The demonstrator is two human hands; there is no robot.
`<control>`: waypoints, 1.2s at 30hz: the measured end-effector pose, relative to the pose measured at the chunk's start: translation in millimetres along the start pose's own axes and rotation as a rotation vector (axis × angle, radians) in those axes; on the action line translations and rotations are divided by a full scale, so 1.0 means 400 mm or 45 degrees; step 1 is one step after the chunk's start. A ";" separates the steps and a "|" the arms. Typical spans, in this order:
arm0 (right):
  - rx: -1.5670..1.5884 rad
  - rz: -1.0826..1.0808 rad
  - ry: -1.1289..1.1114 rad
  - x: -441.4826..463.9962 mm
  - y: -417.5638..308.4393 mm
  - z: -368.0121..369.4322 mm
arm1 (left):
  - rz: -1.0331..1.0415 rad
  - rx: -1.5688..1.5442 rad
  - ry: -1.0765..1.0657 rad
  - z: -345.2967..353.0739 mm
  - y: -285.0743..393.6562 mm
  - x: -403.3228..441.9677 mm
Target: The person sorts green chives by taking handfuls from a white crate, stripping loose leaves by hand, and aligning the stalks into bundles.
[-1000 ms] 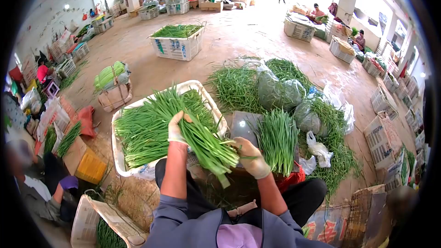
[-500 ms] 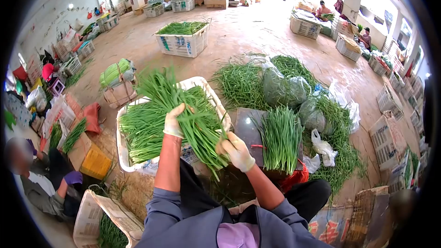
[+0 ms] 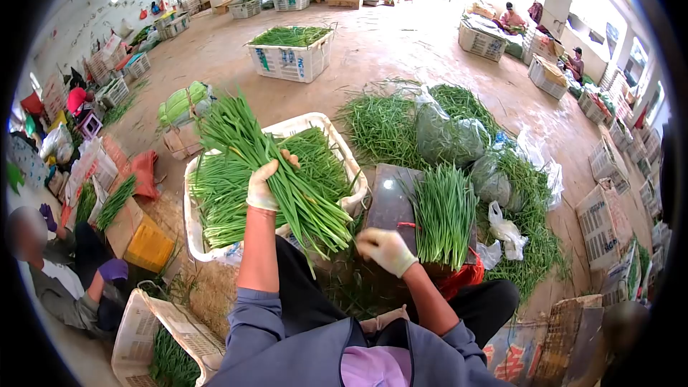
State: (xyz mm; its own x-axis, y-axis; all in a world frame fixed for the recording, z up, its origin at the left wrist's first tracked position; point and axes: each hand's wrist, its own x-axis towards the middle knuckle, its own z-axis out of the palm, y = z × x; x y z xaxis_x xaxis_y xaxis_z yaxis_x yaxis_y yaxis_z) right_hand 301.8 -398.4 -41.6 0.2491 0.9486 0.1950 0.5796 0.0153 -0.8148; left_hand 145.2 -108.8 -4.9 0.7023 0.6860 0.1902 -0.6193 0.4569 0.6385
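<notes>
Left fingers grip greens over a white crate holding more leaves.

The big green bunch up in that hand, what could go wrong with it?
The left hand grips the green bunch around its middle, so stalks at the uneven ends might slip out. The bunch also fans out above the white crate, so dropped leaves could mix with the greens inside.

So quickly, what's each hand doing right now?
Left hand: closed around a bunch of long green stalks.
Right hand: curled, near the bunch's lower ends; whether it grips anything cannot be told.
</notes>
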 end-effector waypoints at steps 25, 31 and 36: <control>0.973 0.573 0.032 0.123 0.019 -0.036 | 0.133 -0.623 -0.304 -0.079 -0.052 -0.064; -0.029 -0.242 -0.194 0.212 -0.008 0.073 | -0.007 -0.380 -0.178 -0.013 -0.059 -0.075; -0.275 -0.189 -0.197 0.103 0.039 0.093 | 0.037 -0.193 -0.130 -0.013 0.009 -0.065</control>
State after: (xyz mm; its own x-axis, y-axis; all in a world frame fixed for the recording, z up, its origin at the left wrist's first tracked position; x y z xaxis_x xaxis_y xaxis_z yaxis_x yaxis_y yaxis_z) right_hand 292.1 -347.4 -66.6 0.0375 0.9782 0.2043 0.7567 0.1057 -0.6451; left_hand 122.8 -122.0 -11.5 0.7106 0.6425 0.2868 -0.6802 0.5231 0.5135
